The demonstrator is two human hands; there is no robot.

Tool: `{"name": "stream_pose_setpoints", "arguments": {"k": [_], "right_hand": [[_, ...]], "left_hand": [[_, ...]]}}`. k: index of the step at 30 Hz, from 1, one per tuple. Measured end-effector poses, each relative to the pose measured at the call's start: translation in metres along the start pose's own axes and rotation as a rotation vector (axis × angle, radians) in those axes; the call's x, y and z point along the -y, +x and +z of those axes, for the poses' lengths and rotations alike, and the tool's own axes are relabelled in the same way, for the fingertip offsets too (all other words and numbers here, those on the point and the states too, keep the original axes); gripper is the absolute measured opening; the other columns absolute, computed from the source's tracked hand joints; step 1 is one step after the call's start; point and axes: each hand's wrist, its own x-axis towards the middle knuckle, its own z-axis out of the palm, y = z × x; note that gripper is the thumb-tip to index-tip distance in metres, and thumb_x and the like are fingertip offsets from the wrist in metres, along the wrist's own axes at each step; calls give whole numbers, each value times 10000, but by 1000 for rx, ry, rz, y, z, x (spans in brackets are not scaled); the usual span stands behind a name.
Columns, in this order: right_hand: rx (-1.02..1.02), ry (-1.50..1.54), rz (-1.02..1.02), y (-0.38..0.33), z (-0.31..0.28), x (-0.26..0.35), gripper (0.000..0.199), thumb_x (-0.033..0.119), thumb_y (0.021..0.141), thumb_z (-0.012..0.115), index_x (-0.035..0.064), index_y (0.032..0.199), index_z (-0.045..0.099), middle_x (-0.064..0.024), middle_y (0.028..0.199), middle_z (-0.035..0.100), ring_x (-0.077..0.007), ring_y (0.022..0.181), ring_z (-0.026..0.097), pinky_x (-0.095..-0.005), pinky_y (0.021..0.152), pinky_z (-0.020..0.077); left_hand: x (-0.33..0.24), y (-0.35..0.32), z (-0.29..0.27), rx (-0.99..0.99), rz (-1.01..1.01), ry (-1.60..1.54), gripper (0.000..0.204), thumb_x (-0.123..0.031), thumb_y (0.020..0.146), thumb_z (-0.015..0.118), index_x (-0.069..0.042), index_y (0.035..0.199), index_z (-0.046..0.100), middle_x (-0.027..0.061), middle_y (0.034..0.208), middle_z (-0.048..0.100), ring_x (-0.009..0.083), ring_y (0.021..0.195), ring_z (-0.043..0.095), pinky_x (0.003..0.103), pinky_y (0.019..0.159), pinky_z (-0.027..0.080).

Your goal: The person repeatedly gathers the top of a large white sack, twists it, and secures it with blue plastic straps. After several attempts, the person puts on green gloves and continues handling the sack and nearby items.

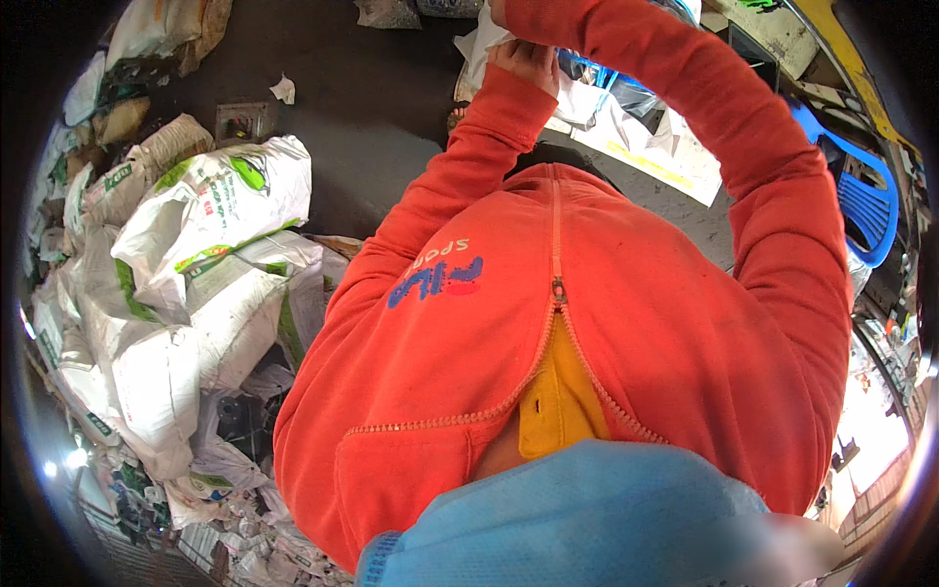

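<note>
Both my arms, in red sleeves, reach to the top of the view. My left hand [528, 65] is closed, its fingers curled against the edge of a white plastic sack [477, 51]. Just above it, my right hand [499, 14] is mostly cut off by the upper edge, so its fingers cannot be made out. Beside the hands, partly behind my right sleeve, lie more white sheeting [626, 137] and a blue-edged thing with dark contents [631, 96].
Large white printed sacks [230, 201] are heaped at the left, over loose scraps [264, 548]. A blue plastic chair [866, 196] stands at the right, near a yellow bar [861, 68]. The dark floor [362, 108] holds a small square frame [243, 122] and a white scrap [284, 89].
</note>
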Motion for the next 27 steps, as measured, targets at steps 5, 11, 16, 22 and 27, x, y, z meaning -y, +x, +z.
{"name": "stream_pose_setpoints", "arguments": {"k": [5, 11, 16, 22, 27], "right_hand": [[-548, 419, 483, -82, -40, 21, 172, 215, 809, 600, 50, 858, 615, -106, 776, 626, -255, 698, 609, -308, 608, 471], [-591, 744, 1193, -112, 56, 78, 196, 287, 768, 596, 132, 857, 678, -71, 819, 646, -269, 821, 592, -368, 747, 455], [-674, 616, 1284, -96, 89, 96, 175, 294, 736, 613, 154, 804, 692, -13, 826, 655, -232, 889, 564, -368, 852, 389], [-722, 500, 1483, -77, 77, 103, 189, 326, 698, 615, 163, 760, 686, 5, 824, 656, -226, 879, 556, -393, 853, 364], [-700, 390, 1567, -66, 74, 103, 206, 344, 680, 625, 157, 748, 679, 5, 793, 651, -211, 841, 559, -408, 836, 351]], "left_hand": [[0, 19, -18, 385, -174, -1, 107, -164, 717, 591, -61, 742, 599, 127, 702, 606, 313, 753, 574, 390, 657, 467], [-1, 50, -34, 766, -486, -207, 239, -263, 750, 586, -55, 859, 636, 123, 778, 644, 270, 741, 618, 340, 666, 485], [-1, 60, -40, 829, -385, -286, 270, -279, 775, 573, -39, 886, 627, 130, 746, 643, 233, 684, 629, 308, 627, 479], [5, 65, -39, 889, -342, -362, 226, -232, 791, 592, -20, 861, 629, 119, 707, 640, 195, 639, 621, 289, 587, 471], [20, 65, -31, 1022, -428, -483, 217, -208, 796, 594, -33, 922, 623, 109, 802, 645, 197, 698, 626, 282, 604, 473]]}}
